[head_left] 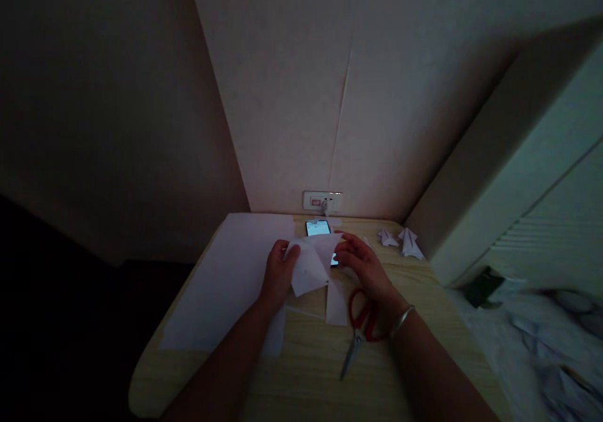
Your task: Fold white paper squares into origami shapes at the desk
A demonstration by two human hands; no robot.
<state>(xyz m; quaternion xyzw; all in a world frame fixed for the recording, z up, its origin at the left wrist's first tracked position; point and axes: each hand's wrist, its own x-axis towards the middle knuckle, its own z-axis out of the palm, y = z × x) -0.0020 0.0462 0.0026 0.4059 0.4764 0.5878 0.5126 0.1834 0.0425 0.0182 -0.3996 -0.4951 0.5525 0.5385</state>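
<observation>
A large white sheet [211,284] lies on the left of the wooden surface [311,372]. Beside it, the left hand [277,274] has its grip closed, thumb over the left edge of a creased paper [308,268], which is held up above the surface, in front of a lit phone [318,226]. The paper should be very light, soft across its face, stiffer along creases and easily torn, so edges and corners seem the best holds. The right hand [365,265] has its fingers curled at the upper-right corner; whether that grip pinches it, I cannot tell. Red-handled scissors [358,335] lie near that wrist.
</observation>
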